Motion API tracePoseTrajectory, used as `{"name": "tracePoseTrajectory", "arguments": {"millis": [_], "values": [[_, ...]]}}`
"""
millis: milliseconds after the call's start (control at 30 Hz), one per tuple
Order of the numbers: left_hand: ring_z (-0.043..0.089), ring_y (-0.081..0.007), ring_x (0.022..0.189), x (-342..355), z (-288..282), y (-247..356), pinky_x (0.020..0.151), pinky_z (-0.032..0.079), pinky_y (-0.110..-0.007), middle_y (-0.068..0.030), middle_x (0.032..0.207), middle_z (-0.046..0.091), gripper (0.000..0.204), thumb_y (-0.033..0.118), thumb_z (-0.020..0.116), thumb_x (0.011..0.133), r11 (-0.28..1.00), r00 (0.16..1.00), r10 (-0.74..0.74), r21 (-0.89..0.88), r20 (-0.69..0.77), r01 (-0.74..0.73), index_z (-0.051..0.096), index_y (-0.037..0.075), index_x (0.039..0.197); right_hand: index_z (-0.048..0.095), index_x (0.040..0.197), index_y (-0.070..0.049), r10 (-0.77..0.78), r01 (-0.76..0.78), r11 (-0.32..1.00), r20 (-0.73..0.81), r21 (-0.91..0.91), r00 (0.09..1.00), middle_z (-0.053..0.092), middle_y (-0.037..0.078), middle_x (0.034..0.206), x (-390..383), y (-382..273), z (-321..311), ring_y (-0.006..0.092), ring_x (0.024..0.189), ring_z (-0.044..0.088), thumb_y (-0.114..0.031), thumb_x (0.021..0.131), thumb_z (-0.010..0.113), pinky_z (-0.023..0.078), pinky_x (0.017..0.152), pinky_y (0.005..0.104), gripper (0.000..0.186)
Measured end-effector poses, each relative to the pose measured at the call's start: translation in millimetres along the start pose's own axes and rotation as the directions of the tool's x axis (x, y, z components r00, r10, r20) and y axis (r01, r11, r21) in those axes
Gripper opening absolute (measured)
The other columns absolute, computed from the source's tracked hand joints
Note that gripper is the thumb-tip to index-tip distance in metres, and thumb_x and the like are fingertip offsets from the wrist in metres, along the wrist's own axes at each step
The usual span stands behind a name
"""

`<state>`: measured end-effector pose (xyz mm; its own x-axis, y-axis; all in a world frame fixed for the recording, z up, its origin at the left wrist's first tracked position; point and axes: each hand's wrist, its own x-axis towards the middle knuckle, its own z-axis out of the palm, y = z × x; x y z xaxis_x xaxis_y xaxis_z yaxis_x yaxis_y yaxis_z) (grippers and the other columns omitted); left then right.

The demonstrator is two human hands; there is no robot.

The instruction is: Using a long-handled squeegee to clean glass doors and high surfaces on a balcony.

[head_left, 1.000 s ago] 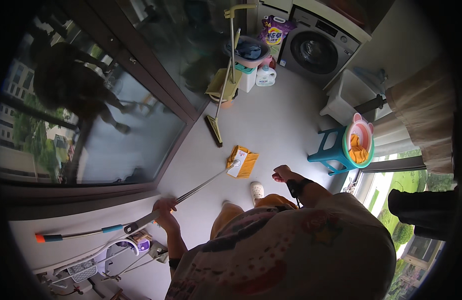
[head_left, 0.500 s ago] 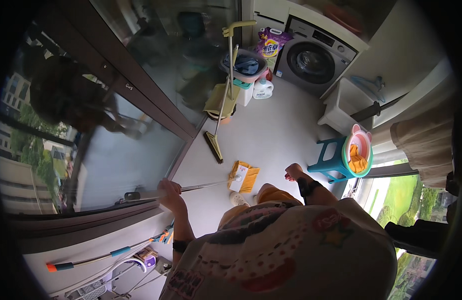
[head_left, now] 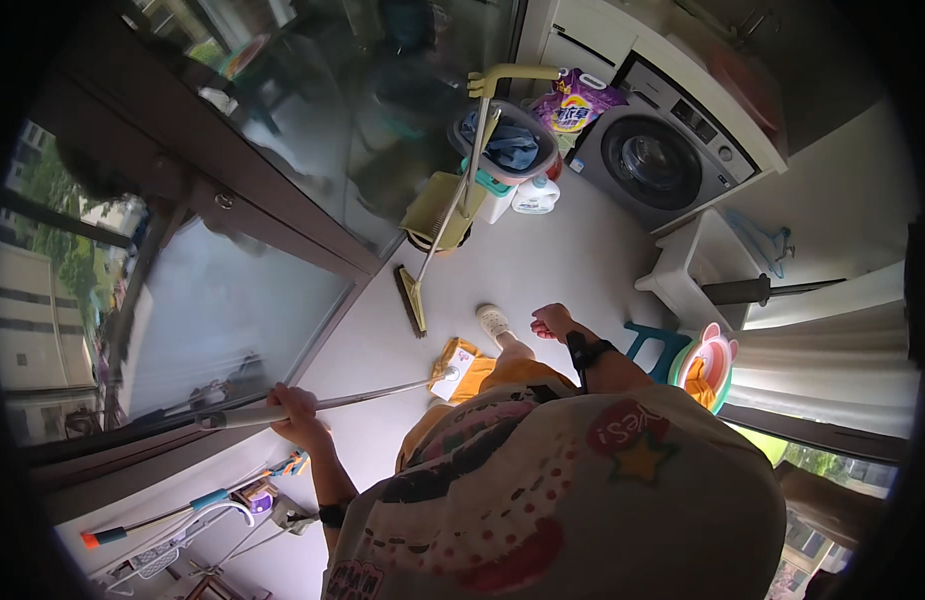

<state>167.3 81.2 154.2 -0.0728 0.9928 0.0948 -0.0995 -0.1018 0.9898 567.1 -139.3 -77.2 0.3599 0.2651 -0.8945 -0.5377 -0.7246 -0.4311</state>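
My left hand (head_left: 295, 413) is closed round the grey handle of a flat mop (head_left: 377, 396), whose pole slants across in front of me. At its far end, the white mop plate (head_left: 458, 364) lies on a yellow-orange cloth (head_left: 474, 381) on the floor. My right hand (head_left: 554, 323) hangs in the air with its fingers curled in, and I see nothing in it. A dark band circles that wrist. Just beyond the cloth, my foot in a cream clog (head_left: 493, 321) stands on the floor.
A broom (head_left: 412, 300) and a dustpan (head_left: 435, 215) stand ahead by the glass door. Behind them are a laundry basket (head_left: 532, 125), a detergent bottle (head_left: 535, 195) and a washing machine (head_left: 650, 160). To the right are a white sink (head_left: 687, 275), a teal stool (head_left: 654, 345) and a pink basin (head_left: 717, 350).
One clog has stepped forward past the cloth. My left hand and the mop handle have shifted left and nearer in view, and my right hand has swung left. The whole view has shifted.
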Motion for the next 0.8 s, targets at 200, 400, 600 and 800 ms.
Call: {"name": "tracePoseTrajectory", "arguments": {"millis": [200,400,600,800], "values": [[0.022,-0.0032,0.04,-25.5,44.3,6.4,0.039,0.014,-0.024,0.0045,0.046,0.027,0.038,0.02,0.044,0.098,0.989,0.995,0.021,0.149,-0.093,-0.007,0.028,0.013,0.064,0.058,0.102,-0.009,-0.243,0.232,0.951,0.028,0.203,0.97,0.064,0.008,0.081,47.5,-184.5,-18.5,0.0161,0.068,0.062,-0.016,0.086,0.052,0.052,0.063,0.0321,0.018],[0.024,-0.0054,0.039,-48.3,77.5,10.9,0.038,0.02,-0.024,0.0034,0.046,0.028,0.038,0.018,0.043,0.098,0.969,0.991,0.032,0.247,-0.128,0.001,0.029,0.014,0.063,0.052,0.113,-0.008,-0.493,0.495,0.821,-0.084,0.286,0.866,0.064,0.008,0.082,93.1,-326.9,-18.4,0.0169,0.071,0.063,-0.014,0.085,0.054,0.054,0.061,0.0308,0.029],[0.024,-0.0054,0.041,-62.1,103.2,22.7,0.04,0.024,-0.023,0.0029,0.047,0.029,0.037,0.016,0.044,0.098,0.965,0.983,-0.002,0.259,-0.183,0.05,0.03,0.013,0.063,0.046,0.123,-0.012,-0.638,0.638,0.77,0.073,0.032,0.766,0.056,0.007,0.111,83.8,-407.6,-28.4,0.0182,0.083,0.063,-0.029,0.08,0.068,0.055,0.072,0.033,0.051],[0.024,-0.0051,0.04,-77.9,108.6,20.9,0.04,0.024,-0.023,0.0031,0.047,0.029,0.034,0.014,0.044,0.097,0.967,0.982,-0.022,0.245,-0.189,0.069,0.032,0.013,0.065,0.052,0.116,-0.01,-0.584,0.595,0.797,0.383,0.102,0.716,0.059,0.006,0.106,109.5,-413.6,-22.6,0.0172,0.092,0.062,-0.03,0.082,0.067,0.049,0.085,0.0323,0.041]]}}
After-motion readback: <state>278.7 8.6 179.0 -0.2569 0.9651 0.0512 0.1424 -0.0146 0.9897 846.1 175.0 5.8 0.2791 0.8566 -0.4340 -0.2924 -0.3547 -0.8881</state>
